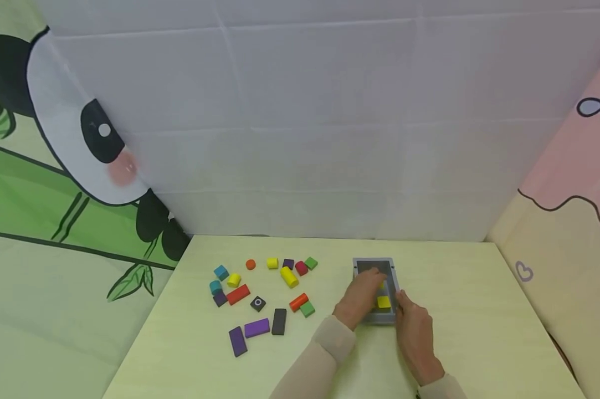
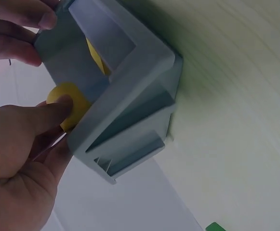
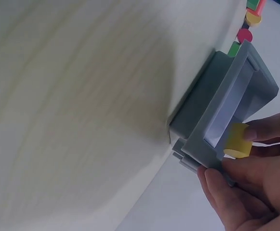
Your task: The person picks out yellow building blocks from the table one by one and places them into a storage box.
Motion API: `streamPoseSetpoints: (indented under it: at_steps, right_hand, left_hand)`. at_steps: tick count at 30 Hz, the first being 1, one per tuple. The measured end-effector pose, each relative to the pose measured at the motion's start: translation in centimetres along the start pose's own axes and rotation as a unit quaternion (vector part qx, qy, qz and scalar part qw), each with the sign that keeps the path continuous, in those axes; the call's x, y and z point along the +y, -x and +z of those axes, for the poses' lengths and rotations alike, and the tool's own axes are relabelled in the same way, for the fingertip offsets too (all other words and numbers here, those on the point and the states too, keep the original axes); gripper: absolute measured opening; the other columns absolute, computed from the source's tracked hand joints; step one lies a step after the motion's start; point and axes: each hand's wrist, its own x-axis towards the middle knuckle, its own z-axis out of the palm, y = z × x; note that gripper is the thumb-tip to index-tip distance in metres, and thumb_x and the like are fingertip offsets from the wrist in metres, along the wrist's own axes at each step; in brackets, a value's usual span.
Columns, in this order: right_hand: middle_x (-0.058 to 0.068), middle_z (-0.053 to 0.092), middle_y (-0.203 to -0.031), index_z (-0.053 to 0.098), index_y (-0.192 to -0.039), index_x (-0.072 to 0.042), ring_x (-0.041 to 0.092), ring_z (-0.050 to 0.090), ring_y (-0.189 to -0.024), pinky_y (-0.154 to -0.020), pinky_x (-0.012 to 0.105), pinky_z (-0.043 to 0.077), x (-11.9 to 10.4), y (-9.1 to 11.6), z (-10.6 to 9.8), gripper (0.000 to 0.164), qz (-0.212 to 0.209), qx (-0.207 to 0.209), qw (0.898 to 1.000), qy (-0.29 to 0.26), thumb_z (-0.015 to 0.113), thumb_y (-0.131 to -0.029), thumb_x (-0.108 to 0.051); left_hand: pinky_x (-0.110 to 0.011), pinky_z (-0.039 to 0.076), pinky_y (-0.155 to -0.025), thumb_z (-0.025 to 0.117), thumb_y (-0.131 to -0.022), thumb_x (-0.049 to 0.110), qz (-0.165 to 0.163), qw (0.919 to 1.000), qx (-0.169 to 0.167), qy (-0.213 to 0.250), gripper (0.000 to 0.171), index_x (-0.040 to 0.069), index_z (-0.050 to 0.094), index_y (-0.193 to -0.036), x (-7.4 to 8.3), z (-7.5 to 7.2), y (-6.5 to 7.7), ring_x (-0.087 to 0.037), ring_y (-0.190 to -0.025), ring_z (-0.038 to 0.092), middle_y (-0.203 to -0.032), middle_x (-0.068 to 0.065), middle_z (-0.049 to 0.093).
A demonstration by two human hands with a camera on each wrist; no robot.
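Note:
A grey rectangular box (image 1: 381, 320) with raised walls and ridged ledges at one end sits on the table. My left hand (image 1: 362, 296) reaches over it from the left. In the left wrist view, its thumb and fingers pinch a yellow cylinder block (image 2: 71, 98) at the box's rim. Another yellow block (image 1: 383, 302) lies inside, partly hidden behind a wall in the left wrist view. My right hand (image 1: 415, 332) grips the box's right wall, fingertips over the rim. The right wrist view also shows the pinched yellow cylinder.
Left of the box lie scattered blocks: a red bar (image 1: 238, 295), a yellow cylinder (image 1: 289, 277), two purple bars, the nearer one (image 1: 237, 341) in front, a black bar (image 1: 278, 322), a green block (image 1: 307, 309) and several smaller ones. A white cloth (image 1: 300, 166) hangs behind the table.

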Motion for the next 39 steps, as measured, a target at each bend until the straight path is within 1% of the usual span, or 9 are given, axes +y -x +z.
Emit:
streamPoseSetpoints:
  at_steps: [3, 6, 11, 18, 21, 24, 28, 33, 39]
  right_hand:
    - [0.032, 0.073, -0.104, 0.075, -0.119, 0.008, 0.025, 0.062, -0.058, -0.044, 0.042, 0.047, 0.0, 0.0, 0.0, 0.030, 0.009, -0.001, 1.000, 0.002, 0.070, -0.090, 0.014]
    - [0.032, 0.074, -0.099, 0.075, -0.119, 0.008, 0.028, 0.064, -0.059, -0.045, 0.046, 0.048, 0.0, 0.0, 0.0, 0.029, 0.013, 0.000, 1.000, 0.003, 0.070, -0.091, 0.013]
    - [0.031, 0.074, -0.095, 0.075, -0.119, 0.008, 0.024, 0.059, -0.057, -0.045, 0.045, 0.046, 0.0, 0.0, 0.1, 0.026, 0.018, -0.001, 1.000, 0.006, 0.069, -0.094, 0.011]
    - [0.031, 0.074, -0.101, 0.076, -0.118, 0.007, 0.027, 0.066, -0.059, -0.045, 0.046, 0.047, 0.0, 0.1, 0.1, 0.026, 0.013, 0.002, 1.000, 0.006, 0.070, -0.093, 0.011]
    - [0.030, 0.075, -0.097, 0.076, -0.117, 0.007, 0.024, 0.061, -0.058, -0.045, 0.044, 0.046, 0.0, 0.0, 0.2, 0.024, 0.010, 0.002, 1.000, 0.006, 0.069, -0.094, 0.011]
    - [0.029, 0.075, -0.093, 0.077, -0.116, 0.007, 0.022, 0.055, -0.055, -0.044, 0.042, 0.044, 0.1, 0.0, 0.1, 0.023, 0.010, 0.001, 1.000, 0.007, 0.069, -0.095, 0.010]
    - [0.029, 0.075, -0.089, 0.077, -0.115, 0.007, 0.021, 0.054, -0.053, -0.042, 0.042, 0.043, 0.1, 0.0, 0.2, 0.022, 0.004, 0.011, 1.000, 0.002, 0.069, -0.094, 0.010]
    - [0.028, 0.074, -0.084, 0.078, -0.112, 0.007, 0.021, 0.055, -0.052, -0.041, 0.041, 0.043, 0.3, 0.0, 0.4, 0.021, -0.013, 0.023, 1.000, 0.006, 0.069, -0.093, 0.011]
    - [0.028, 0.075, -0.087, 0.078, -0.110, 0.007, 0.024, 0.060, -0.053, -0.042, 0.044, 0.045, 0.3, 0.0, 0.5, 0.020, -0.022, 0.035, 0.999, 0.006, 0.070, -0.092, 0.012]
  left_hand:
    - [-0.023, 0.056, -0.099, 0.075, -0.094, -0.002, 0.011, 0.9998, 0.007, -0.015, 0.041, 0.014, 0.072, -0.132, 0.1, 0.4, -0.1, -0.014, -0.111, 0.070, -0.123, -0.001, 0.071]
    - [-0.022, 0.057, -0.095, 0.075, -0.094, -0.002, 0.016, 0.9995, 0.011, -0.025, 0.038, 0.015, 0.074, -0.128, 0.1, 0.8, -0.2, -0.012, -0.106, 0.070, -0.118, 0.000, 0.072]
    - [-0.022, 0.057, -0.094, 0.075, -0.094, -0.002, 0.011, 0.9998, 0.008, -0.016, 0.037, 0.015, 0.074, -0.127, 0.0, 1.4, -0.4, -0.011, -0.105, 0.070, -0.117, 0.000, 0.072]
    - [-0.022, 0.058, -0.093, 0.073, -0.097, 0.001, 0.007, 0.9997, 0.003, -0.023, 0.033, 0.017, 0.074, -0.127, 0.0, 1.9, -0.5, -0.010, -0.103, 0.070, -0.117, 0.001, 0.073]
    - [-0.022, 0.058, -0.091, 0.073, -0.097, 0.002, 0.006, 0.9997, 0.003, -0.024, 0.033, 0.017, 0.075, -0.126, 0.1, 1.9, -0.6, -0.010, -0.102, 0.070, -0.117, 0.001, 0.073]
    - [-0.020, 0.058, -0.088, 0.073, -0.097, 0.003, 0.007, 0.9997, 0.003, -0.024, 0.030, 0.017, 0.075, -0.124, 0.2, 2.0, -0.6, -0.010, -0.100, 0.070, -0.115, 0.001, 0.073]
    - [-0.018, 0.057, -0.083, 0.074, -0.096, 0.003, 0.009, 0.9995, 0.000, -0.030, 0.028, 0.017, 0.076, -0.121, 0.3, 2.2, -0.7, -0.009, -0.097, 0.070, -0.113, 0.002, 0.072]
    - [-0.020, 0.058, -0.087, 0.073, -0.098, 0.003, 0.011, 0.9993, -0.001, -0.036, 0.027, 0.017, 0.075, -0.120, 0.3, 2.5, -0.9, -0.010, -0.100, 0.070, -0.114, 0.002, 0.073]
    - [-0.021, 0.057, -0.093, 0.070, -0.100, 0.005, 0.012, 0.9992, -0.002, -0.037, 0.025, 0.017, 0.075, -0.121, 0.3, 2.9, -0.9, -0.010, -0.105, 0.070, -0.118, 0.002, 0.073]
